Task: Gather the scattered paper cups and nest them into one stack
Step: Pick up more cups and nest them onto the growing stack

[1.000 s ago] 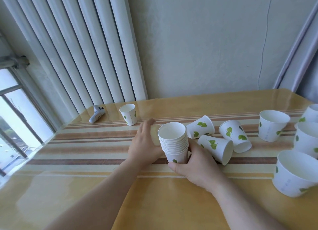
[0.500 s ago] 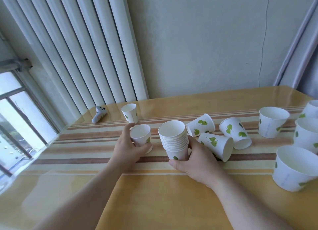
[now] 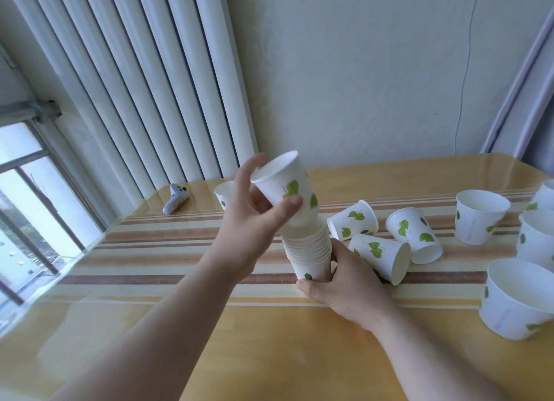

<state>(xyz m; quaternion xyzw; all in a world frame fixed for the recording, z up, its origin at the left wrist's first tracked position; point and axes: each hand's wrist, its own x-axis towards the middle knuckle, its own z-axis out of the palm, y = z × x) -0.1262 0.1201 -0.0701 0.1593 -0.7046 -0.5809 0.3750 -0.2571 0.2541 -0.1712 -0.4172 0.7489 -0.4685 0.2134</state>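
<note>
My left hand (image 3: 254, 220) grips a white paper cup with green leaves (image 3: 287, 187), tilted, its base right at the mouth of the stack of nested cups (image 3: 308, 250). My right hand (image 3: 344, 283) holds that stack at its base on the table. Three cups lie on their sides just right of the stack: one (image 3: 353, 219), one (image 3: 380, 258) and one (image 3: 415, 234). An upright cup (image 3: 223, 193) stands behind my left hand, partly hidden. Several upright cups stand at the right: (image 3: 479, 216), (image 3: 536, 241), (image 3: 521, 298).
The yellow table with a striped runner (image 3: 168, 250) ends at a window on the left. A white game controller (image 3: 177, 199) lies at the back left corner. Vertical blinds and a wall stand behind the table.
My left hand took the single cup from the table left of the stack, lifted it and brought it over the stack's mouth. My right hand stayed on the stack.
</note>
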